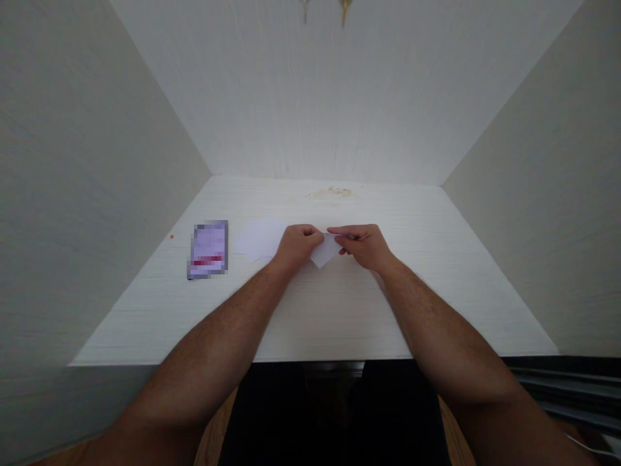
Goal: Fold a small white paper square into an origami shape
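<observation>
White sharp-cornered paper [324, 251] between hands [295, 247]

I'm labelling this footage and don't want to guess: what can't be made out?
- Small paper: head view, its sides are partly covered by the left hand and right hand.
- White paper: head view, its right end is hidden by the left hand.
- Purple item: head view, pixelation hides any print.
- Yellowish object: head view, cut off by the top edge.

No legible text; purple rectangle [209, 247] pixelated; markings unreadable
</observation>
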A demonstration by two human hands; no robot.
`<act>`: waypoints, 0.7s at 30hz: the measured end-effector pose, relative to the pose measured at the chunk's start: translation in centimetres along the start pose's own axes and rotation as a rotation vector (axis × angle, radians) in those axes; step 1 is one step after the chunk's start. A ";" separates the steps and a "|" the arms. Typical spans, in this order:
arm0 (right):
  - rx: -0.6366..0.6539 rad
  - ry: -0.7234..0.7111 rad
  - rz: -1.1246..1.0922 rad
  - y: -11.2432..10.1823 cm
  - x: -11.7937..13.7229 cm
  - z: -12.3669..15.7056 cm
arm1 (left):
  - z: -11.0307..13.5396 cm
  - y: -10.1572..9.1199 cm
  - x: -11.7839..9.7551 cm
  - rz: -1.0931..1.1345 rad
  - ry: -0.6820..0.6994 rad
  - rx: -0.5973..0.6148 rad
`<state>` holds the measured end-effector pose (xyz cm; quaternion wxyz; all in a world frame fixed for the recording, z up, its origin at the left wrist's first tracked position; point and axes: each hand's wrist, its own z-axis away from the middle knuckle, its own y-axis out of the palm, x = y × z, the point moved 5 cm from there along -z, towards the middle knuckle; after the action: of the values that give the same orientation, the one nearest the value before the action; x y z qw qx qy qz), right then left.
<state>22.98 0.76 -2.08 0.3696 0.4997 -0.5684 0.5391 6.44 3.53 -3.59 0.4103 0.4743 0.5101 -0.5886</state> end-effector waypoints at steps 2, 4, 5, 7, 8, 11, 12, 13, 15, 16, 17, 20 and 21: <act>0.001 0.006 -0.059 0.1 0.0 0.0 | -0.1 0.1 0.3 0.056 -0.026 0.008; 0.004 0.007 -0.096 0.1 0.1 0.0 | 0.0 0.2 0.4 0.123 -0.055 0.021; 0.004 0.007 -0.104 0.1 0.2 0.1 | 0.0 0.3 0.4 0.158 -0.067 0.028; 0.004 0.009 -0.107 0.0 0.3 0.1 | 0.1 0.5 0.3 0.223 -0.082 0.043; 0.004 0.009 -0.108 -0.1 0.4 0.2 | 0.2 0.6 0.2 0.250 -0.088 0.048; 0.015 0.003 -0.106 -0.1 0.4 0.2 | 0.3 0.7 0.0 0.298 -0.112 0.054; 0.021 -0.001 -0.096 -0.1 0.4 0.2 | 0.3 0.7 0.0 0.303 -0.119 0.052; 0.025 -0.007 -0.082 -0.1 0.3 0.2 | 0.3 0.7 0.0 0.304 -0.124 0.049; 0.032 -0.020 -0.044 -0.2 0.2 0.2 | 0.3 0.6 0.1 0.305 -0.130 0.044; 0.035 -0.030 -0.026 -0.2 0.1 0.2 | 0.3 0.6 0.1 0.306 -0.131 0.045; 0.038 -0.043 -0.010 -0.2 0.1 0.2 | 0.3 0.6 0.1 0.306 -0.131 0.045; 0.044 -0.099 0.008 -0.2 0.1 0.3 | 0.2 0.6 0.1 0.302 -0.130 0.042; 0.048 -0.116 0.003 -0.2 0.2 0.3 | 0.2 0.6 0.1 0.302 -0.129 0.041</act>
<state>23.12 0.45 -1.90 0.3232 0.5380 -0.5766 0.5231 7.00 3.20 -3.83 0.5161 0.5150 0.3934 -0.5600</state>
